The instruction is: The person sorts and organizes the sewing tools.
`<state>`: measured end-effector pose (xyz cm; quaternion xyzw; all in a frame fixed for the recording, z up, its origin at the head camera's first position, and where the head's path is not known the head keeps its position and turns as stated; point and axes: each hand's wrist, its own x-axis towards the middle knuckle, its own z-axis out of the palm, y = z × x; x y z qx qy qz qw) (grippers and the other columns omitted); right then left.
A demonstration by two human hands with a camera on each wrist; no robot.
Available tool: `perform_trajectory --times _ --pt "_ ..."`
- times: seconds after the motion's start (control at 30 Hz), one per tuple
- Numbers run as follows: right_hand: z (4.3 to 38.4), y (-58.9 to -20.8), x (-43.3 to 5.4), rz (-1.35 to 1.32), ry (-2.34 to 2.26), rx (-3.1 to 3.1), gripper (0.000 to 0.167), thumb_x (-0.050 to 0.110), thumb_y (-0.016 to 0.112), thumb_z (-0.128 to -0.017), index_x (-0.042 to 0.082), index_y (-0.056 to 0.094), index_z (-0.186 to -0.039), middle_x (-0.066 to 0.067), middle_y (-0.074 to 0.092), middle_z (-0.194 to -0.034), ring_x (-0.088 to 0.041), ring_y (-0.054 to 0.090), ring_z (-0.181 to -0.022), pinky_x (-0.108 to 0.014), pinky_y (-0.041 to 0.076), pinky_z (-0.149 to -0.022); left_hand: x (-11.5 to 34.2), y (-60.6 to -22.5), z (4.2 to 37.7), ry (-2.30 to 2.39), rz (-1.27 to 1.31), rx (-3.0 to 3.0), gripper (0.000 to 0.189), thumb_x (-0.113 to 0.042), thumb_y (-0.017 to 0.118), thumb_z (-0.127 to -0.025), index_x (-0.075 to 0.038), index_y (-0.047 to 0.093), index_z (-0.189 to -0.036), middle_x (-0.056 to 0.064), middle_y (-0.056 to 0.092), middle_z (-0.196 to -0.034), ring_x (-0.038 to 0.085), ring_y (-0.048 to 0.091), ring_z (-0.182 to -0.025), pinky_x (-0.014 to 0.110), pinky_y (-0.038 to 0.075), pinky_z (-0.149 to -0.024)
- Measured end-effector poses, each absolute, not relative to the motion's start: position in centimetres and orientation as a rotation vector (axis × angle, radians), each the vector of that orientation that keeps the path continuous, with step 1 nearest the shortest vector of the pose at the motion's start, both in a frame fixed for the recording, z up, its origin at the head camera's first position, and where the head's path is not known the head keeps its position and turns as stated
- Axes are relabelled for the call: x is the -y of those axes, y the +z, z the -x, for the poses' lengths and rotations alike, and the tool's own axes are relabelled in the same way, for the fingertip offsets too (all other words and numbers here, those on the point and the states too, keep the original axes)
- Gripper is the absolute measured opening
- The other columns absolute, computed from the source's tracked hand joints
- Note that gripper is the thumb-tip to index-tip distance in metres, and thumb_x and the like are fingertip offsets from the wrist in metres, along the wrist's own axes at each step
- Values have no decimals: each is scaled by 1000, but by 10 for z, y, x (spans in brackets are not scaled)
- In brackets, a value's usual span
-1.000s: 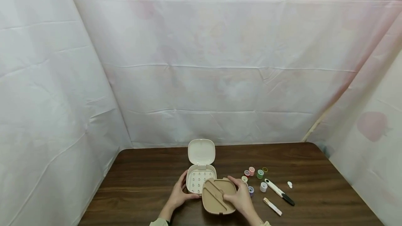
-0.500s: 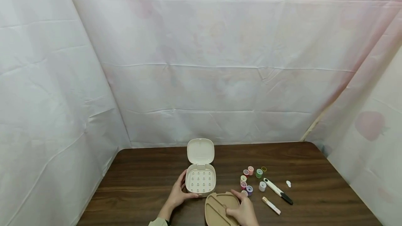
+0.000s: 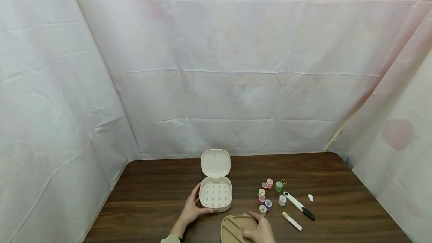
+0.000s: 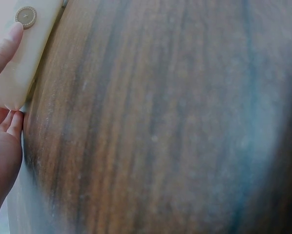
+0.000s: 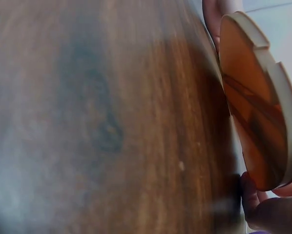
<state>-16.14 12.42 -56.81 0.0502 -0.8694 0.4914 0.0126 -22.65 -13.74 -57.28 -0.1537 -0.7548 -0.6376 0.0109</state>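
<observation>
A cream sewing box [image 3: 216, 209] stands on the table with its lid [image 3: 216, 162] raised at the back. Rows of short pegs [image 3: 213, 193] show inside. Along the box's left side and front corner, my left hand [image 3: 191, 209] holds it; in the left wrist view the thumb lies by the round button [image 4: 26, 17] on the front. My right hand [image 3: 263, 231] grips the right edge of a tan divided tray [image 3: 236, 228] at the bottom of the head view, thumb on top. The tray's near part is cut off there. In the right wrist view the tray [image 5: 248, 68] is tilted.
Several thread spools [image 3: 268, 204] are grouped right of the box. Farther right lie a white seam ripper-like tool with a black end [image 3: 298, 205], a slim white case [image 3: 292, 221] and a small white piece [image 3: 310, 197]. A curtain [image 3: 216, 85] hangs behind the table.
My right hand has moved the tan tray from the box's front right corner toward the near edge of the view, uncovering the whole peg base. My left hand has stayed on the box.
</observation>
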Motion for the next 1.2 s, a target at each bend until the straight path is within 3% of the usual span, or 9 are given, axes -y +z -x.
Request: perform_trajectory --times 0.27,0.63,0.83,1.2 --pt "161 -564 -119 -158 1427 2752 60 3 69 -47 -9 57 -106 -13 58 -95 -18 50 -78 -25 43 -65 137 -570 226 -1986 471 2360 102 -2 81 -57 12 17 -135 33 21 -136 45 24 -122 51 26 -96" --pt "160 -567 -116 -84 1327 2818 65 5 69 -44 -3 57 -107 -11 50 -98 -26 43 -87 -31 41 -69 137 -573 227 -2022 460 2335 102 -1 81 -57 11 17 -135 32 22 -136 44 24 -123 51 25 -97" --pt "158 -563 -120 -127 1358 2802 61 5 70 -48 -5 56 -107 -14 51 -101 -31 44 -92 -36 42 -73 138 -576 227 -2010 460 2341 103 -2 82 -56 11 17 -135 32 22 -136 44 24 -123 51 25 -96" --pt "154 -550 -139 -196 1431 2712 53 7 76 -60 -7 56 -107 -9 53 -95 -23 51 -82 -31 46 -71 139 -576 228 -2030 419 2362 105 -6 83 -55 7 18 -137 29 24 -137 41 26 -123 49 27 -97"
